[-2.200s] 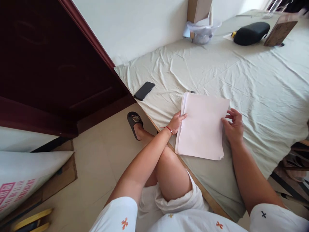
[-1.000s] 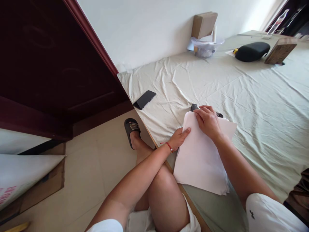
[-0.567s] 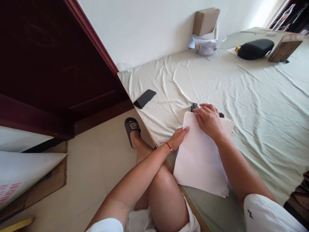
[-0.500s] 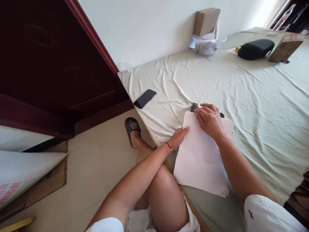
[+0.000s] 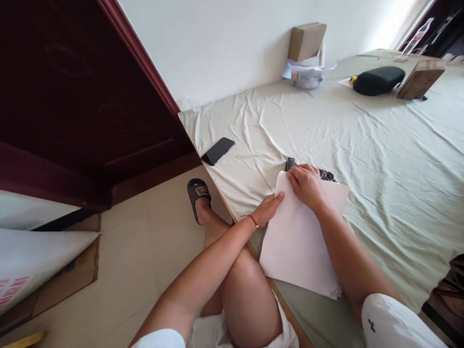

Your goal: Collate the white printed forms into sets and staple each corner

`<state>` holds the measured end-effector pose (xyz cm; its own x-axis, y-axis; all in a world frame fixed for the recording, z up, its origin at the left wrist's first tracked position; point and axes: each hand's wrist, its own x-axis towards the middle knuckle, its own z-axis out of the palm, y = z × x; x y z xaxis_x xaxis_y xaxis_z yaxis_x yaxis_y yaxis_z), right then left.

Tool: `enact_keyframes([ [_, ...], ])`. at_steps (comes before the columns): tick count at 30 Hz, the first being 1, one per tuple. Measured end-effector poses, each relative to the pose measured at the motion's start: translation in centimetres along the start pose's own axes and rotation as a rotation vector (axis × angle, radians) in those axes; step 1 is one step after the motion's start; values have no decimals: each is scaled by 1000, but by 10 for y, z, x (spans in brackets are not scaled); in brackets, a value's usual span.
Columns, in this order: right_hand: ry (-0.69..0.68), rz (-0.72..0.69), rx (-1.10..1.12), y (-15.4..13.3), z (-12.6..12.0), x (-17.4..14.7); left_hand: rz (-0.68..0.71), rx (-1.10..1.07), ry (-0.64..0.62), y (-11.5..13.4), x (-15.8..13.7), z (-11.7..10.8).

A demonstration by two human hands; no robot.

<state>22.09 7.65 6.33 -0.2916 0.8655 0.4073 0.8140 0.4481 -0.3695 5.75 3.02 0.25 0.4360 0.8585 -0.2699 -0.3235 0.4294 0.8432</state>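
Paper (image 5: 299,246) under my right hand (image 5: 308,187), fingers bunched at the far edge, grip unclear, left edge pinched in my left hand (image 5: 267,209), thumb uppermost, both hands angled inward.

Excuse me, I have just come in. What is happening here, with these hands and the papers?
A seated person has both hands on a stack of white paper at the edge of a cloth-covered table. The left hand holds its left side, thumb on top. The right hand lies over the top edge; what its fingers grip is hidden. A dark object shows just past that edge, too unclear to name. A black phone is farther left on the cloth.
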Motion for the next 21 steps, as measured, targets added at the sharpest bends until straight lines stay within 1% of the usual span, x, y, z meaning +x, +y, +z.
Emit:
enact_keyframes([
  [2,-23,6,10,0,1,0,28,1,11,0,1,0],
  [5,-46,-26,31,1,0,1,64,-1,31,0,2,1],
  [9,-54,-55,39,0,0,3,27,46,13,1,0,1],
  [12,-57,-57,48,-1,2,4,30,63,9,2,-2,2],
  [18,-39,-68,65,1,8,4,42,67,61,0,0,-2],
  [21,35,-54,25,5,11,-1,34,47,69,-2,2,-4],
])
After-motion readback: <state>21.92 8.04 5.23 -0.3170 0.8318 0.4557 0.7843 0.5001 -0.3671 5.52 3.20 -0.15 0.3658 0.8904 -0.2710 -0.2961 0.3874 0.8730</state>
